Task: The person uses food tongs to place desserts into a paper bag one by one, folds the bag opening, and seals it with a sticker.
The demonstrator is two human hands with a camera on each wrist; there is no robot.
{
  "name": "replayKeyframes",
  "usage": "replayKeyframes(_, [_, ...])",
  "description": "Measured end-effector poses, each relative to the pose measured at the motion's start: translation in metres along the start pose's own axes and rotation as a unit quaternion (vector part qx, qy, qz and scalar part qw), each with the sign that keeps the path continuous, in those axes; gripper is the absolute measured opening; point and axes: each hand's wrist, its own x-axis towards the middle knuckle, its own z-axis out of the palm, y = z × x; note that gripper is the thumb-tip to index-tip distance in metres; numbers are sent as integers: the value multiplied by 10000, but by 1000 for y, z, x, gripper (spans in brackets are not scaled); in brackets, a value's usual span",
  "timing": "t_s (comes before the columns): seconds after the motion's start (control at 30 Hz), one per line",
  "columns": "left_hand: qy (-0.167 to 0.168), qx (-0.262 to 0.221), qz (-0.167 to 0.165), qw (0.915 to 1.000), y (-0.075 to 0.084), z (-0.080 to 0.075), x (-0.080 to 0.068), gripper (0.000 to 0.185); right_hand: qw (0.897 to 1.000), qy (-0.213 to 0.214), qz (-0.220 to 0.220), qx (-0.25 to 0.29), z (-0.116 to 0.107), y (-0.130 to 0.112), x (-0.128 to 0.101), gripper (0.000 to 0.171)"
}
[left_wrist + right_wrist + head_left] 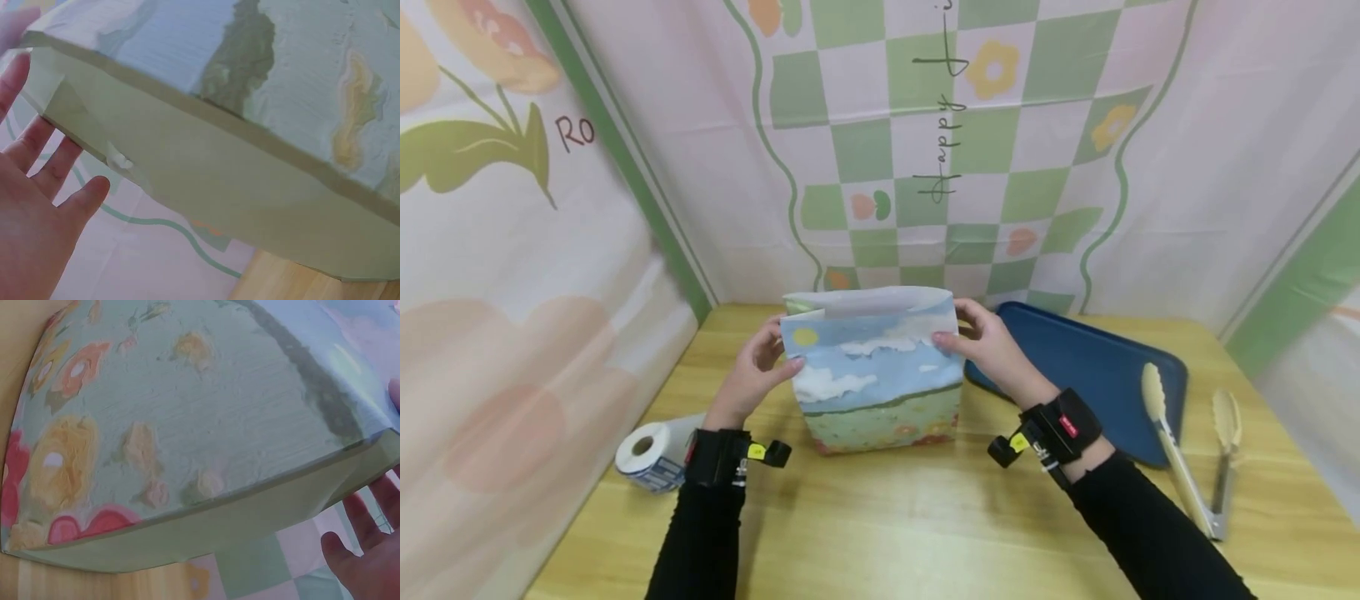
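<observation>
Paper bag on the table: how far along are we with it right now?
Done: the paper bag stands upright on the table, top unfolded. In hand: the left hand and right hand pinch its upper corners, holding the mouth. Left, as far as I can judge: nothing visibly packed; the tongs lie untouched beside the blue tray, and the tape roll sits unused. The bag's inside is hidden.

The head view looks forward and down over the pale wooden table [880, 517]. Both wrist views sit very close, seemingly beneath, the printed paper bag with painted sky and flowers [874, 379], which all three views share.
</observation>
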Motion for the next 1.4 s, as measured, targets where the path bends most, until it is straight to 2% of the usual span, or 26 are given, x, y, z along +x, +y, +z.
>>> replayKeyframes(0.13, [247,77,-39,9997,0,1,-1,26,9997,180,-109,93,2,3,0,45])
replayKeyframes(0.27, [596,197,-34,9980,3,6,-2,27,9989,375,-264,8,4,4,2,41])
replayKeyframes(0.47, [835,20,-174,9964,14,14,-1,40,9935,820,-520,-587,6,7,2,33])
replayKeyframes(0.63, [974,179,-348,9945,10,12,2,42,9861,1116,-566,-1095,8,5,1,26])
replayKeyframes(0.77, [1077,490,-394,9922,5,10,4,39,9864,1139,-498,-1076,8,3,0,22])
replayKeyframes(1.0, [1195,522,-493,9902,5,10,2,35,9909,905,-555,-831,6,3,-2,20])
replayKeyframes(1.1, [1183,643,-521,9895,6,11,1,32,9912,783,-713,-790,4,4,-4,21])
replayKeyframes(1.2, [1037,705,-314,9916,6,12,-1,27,9899,681,-994,-745,3,5,-5,21])
replayKeyframes(1.4, [610,743,487,9942,5,19,-3,24,9832,600,-1508,-834,2,7,-8,20])
